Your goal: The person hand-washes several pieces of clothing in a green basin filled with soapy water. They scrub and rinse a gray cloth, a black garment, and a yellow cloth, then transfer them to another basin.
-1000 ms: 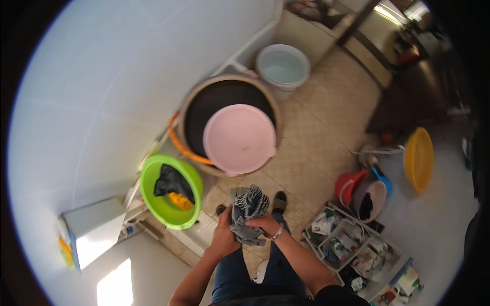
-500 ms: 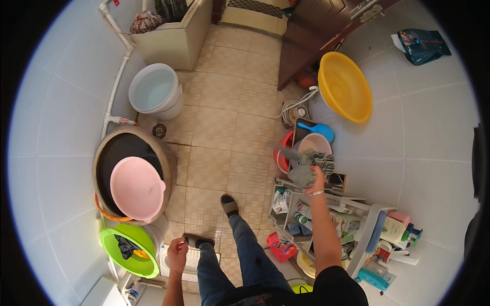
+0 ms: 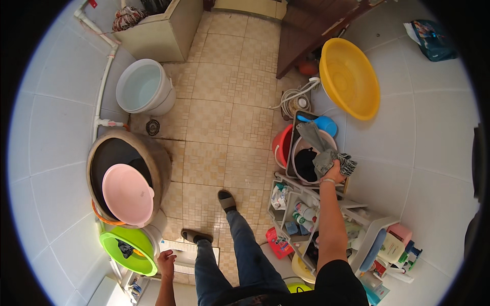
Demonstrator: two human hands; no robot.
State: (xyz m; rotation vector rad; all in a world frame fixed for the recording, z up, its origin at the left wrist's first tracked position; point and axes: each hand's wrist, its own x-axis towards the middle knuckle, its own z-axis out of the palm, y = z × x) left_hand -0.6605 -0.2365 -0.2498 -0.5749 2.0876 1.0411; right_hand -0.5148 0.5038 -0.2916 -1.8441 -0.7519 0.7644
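We stand on beige tiles (image 3: 208, 153) between pale walls (image 3: 56, 137), right hand (image 3: 333, 172) gripping grey cloth (image 3: 322, 159), left hand (image 3: 166, 262) half-open.

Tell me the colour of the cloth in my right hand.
The cloth is grey, with a dark-and-pale patterned part; the head view shows it.

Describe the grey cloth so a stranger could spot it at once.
Find the big yellow basin on the right. Below it, past the blue dipper, the right hand grips the grey cloth at a pale pink bucket. Its dark, pale-striped end sets it apart from the plain black item there.
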